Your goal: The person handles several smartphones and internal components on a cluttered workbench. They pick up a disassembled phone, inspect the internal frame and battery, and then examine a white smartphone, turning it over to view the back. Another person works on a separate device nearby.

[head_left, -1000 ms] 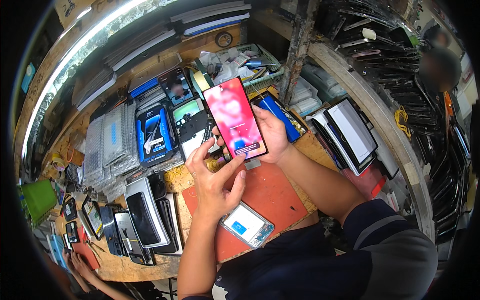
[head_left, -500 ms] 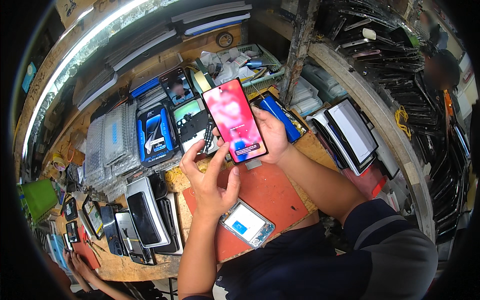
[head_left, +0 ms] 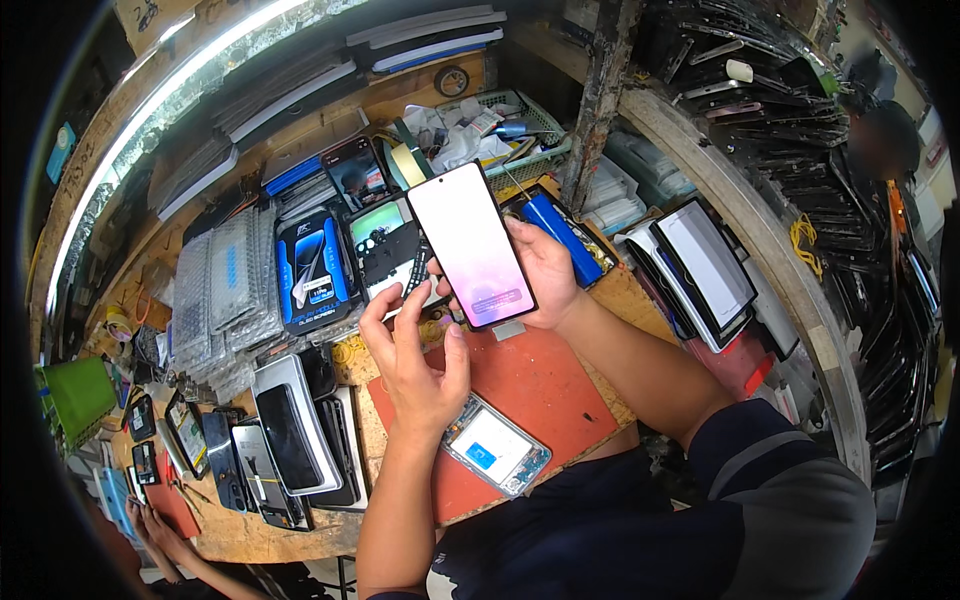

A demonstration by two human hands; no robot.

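A smartphone [head_left: 470, 235] with a lit white-to-pink screen is held upright-tilted over the bench. My right hand [head_left: 545, 272] grips it from the right side, with fingertips showing at its left edge. Just left of the phone's lower corner, my left hand [head_left: 415, 365] has its fingers curved and apart, holding nothing. Below it a phone frame [head_left: 497, 450] with a white battery and a blue patch lies on the red work mat [head_left: 560, 390]. Part of the mat is hidden by my left forearm.
Stacked phones [head_left: 290, 420] stand left of the mat. Behind them are bubble-wrapped packs [head_left: 225, 285] and a blue-black screen box [head_left: 310, 270]. A green basket [head_left: 545, 150] holds scraps, near a blue cylinder [head_left: 560, 238]. Another person's hands [head_left: 155, 530] are at lower left.
The phone's screen has turned from a red-pink picture to a pale white-and-pink one. My left fingers have drawn slightly back from the screen. The right hand keeps its hold.
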